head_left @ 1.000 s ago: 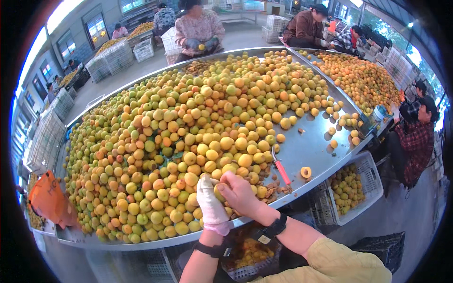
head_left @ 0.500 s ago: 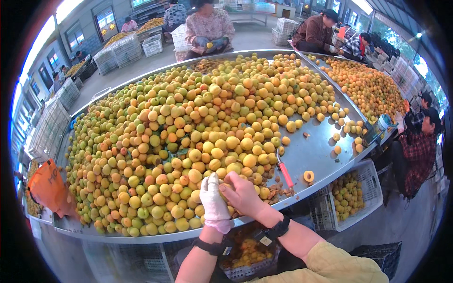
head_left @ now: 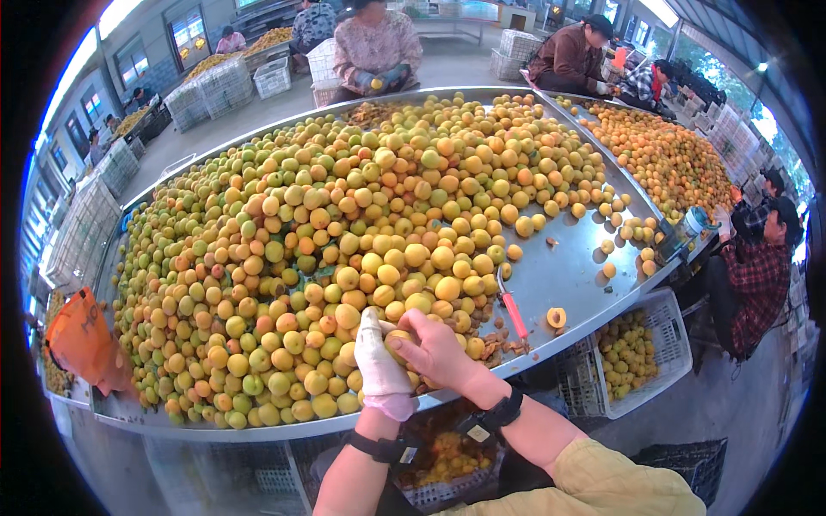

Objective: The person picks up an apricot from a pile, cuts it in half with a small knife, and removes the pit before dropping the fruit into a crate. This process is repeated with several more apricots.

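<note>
At the near edge of a metal table (head_left: 572, 267), my two hands come together around a yellow apricot (head_left: 397, 340). My left hand (head_left: 379, 359), in a white glove, cups it from the left. The bare fingers and thumb of my right hand (head_left: 437, 347) close on it from the right. Past my hands spreads a large heap of yellow, orange and greenish apricots (head_left: 370, 206). Right of my hands lies a curved knife (head_left: 514, 315) with a red handle. A halved apricot (head_left: 557, 317), its pit showing, lies beyond the knife, and brown pits and scraps (head_left: 494, 345) lie near the handle.
An orange bucket (head_left: 84, 334) stands at the table's left corner. White crates of apricots sit below the near edge, one at the right (head_left: 662, 344) and one beneath my forearms (head_left: 447, 490). Other people sit around the tables, one in a plaid shirt (head_left: 759, 284) at the right.
The apricot between my hands shows more now, and the gloved fingers have moved slightly away from the right fingertips. The whole view has shifted a little; knife and halved apricot stay on the table.
</note>
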Demonstrator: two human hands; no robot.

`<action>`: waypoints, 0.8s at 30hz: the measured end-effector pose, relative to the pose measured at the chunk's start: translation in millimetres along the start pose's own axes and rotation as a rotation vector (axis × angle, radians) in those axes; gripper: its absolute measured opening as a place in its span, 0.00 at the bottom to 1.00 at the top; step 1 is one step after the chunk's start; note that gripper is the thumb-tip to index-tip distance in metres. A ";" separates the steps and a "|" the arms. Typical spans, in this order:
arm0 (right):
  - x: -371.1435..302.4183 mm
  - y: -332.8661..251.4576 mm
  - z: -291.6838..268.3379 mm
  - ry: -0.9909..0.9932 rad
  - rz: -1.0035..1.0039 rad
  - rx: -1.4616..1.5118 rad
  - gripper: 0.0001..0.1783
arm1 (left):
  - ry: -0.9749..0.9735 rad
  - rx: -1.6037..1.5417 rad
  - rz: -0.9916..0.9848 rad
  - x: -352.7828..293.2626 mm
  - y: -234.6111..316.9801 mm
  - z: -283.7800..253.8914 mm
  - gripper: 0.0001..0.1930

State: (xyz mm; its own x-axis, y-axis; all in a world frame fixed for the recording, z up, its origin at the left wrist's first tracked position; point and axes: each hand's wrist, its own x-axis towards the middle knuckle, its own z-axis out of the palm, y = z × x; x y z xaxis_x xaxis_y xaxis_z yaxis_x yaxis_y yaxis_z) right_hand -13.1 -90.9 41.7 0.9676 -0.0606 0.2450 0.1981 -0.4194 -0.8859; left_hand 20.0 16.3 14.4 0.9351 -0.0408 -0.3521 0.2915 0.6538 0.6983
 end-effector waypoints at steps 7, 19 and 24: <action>-1.1 2.2 4.3 -0.043 -0.053 0.167 0.25 | 0.020 -0.086 -0.114 -6.5 28.7 16.7 0.22; 4.0 13.7 -7.7 0.259 -0.020 -0.109 0.26 | -0.333 0.369 0.035 -17.2 16.6 17.1 0.22; 6.3 2.4 -15.9 0.148 -0.025 0.101 0.25 | -0.365 0.286 0.129 -10.8 29.1 19.4 0.24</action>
State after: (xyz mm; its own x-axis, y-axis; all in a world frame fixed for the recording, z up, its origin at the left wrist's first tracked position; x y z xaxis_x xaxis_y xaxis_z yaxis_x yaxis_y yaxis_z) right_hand -9.0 -106.7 47.4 0.9300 -0.1873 0.3163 0.2439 -0.3295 -0.9121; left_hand 22.3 21.1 50.6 0.9621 -0.2687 -0.0456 0.1644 0.4387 0.8835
